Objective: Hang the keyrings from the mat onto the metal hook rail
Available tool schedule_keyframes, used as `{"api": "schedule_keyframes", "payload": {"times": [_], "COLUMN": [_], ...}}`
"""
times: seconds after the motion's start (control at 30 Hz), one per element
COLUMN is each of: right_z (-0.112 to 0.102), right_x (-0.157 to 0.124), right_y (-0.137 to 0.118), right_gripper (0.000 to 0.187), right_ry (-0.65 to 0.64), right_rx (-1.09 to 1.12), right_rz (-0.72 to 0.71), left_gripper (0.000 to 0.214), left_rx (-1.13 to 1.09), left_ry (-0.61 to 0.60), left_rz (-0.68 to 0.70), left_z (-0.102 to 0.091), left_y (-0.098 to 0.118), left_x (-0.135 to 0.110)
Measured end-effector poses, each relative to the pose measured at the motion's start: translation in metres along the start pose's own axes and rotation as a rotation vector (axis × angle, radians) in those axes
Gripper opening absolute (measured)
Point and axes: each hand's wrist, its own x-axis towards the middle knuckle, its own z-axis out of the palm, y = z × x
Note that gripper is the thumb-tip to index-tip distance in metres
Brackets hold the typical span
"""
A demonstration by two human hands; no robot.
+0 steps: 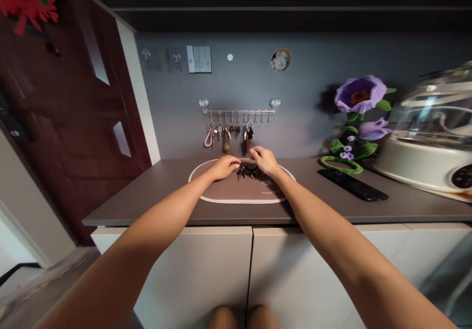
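Hands (224,166) (263,160) on dark key bunch (249,170) over oval mat (236,191), grip seemingly closed on it.

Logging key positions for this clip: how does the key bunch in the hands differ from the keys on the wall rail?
The key bunch lies low over the oval mat, between both hands; the hanging keys dangle from rail hooks, untouched. The bunch looks dark; the hanging ones include a pink loop.

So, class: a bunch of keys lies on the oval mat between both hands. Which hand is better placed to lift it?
Probably the right hand: its fingers curl over the key bunch, while the left hand touches only its edge.
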Motion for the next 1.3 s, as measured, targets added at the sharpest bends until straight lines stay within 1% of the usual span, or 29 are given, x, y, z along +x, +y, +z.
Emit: {"api": "schedule_keyframes", "payload": {"times": [0.1, 0.3, 0.53, 0.73, 0.9, 1.13, 1.23, 1.3], "right_z": [0.001, 0.005, 0.011, 0.012, 0.011, 0.011, 0.013, 0.014], "right_x": [0.001, 0.002, 0.006, 0.006, 0.006, 0.004, 0.004, 0.004], "right_y": [-0.001, -0.002, -0.001, 0.001, -0.001, -0.005, -0.005, -0.004], "right_gripper": [0.023, 0.023, 0.022, 0.021, 0.022, 0.022, 0.022, 0.020], "right_ry": [-0.029, -0.089, -0.116, -0.112, -0.122, -0.139, -0.146, -0.152], "right_rx": [-0.060, -0.111, -0.191, -0.192, -0.216, -0.188, -0.186, -0.186], "right_rz": [-0.001, -0.035, -0.023, -0.008, -0.001, -0.015, -0.033, -0.039], "left_gripper": [0.024, 0.029, 0.032, 0.023, 0.016, 0.015, 0.013, 0.012], "left_rx": [0.010, 0.028, -0.024, 0.007, -0.019, -0.097, -0.173, -0.287], "left_ry": [-0.009, 0.009, -0.028, -0.066, -0.036, 0.017, 0.055, 0.076], "left_rz": [0.011, -0.075, -0.078, -0.070, -0.089, -0.163, -0.221, -0.289], "left_z": [0.002, 0.005, 0.011, 0.011, 0.009, 0.004, 0.001, 0.000], "left_y": [-0.003, -0.006, -0.009, -0.008, -0.006, -0.005, -0.003, -0.002], "left_x": [0.000, 0.001, 0.001, 0.004, 0.004, 0.001, 0.001, 0.001]}}
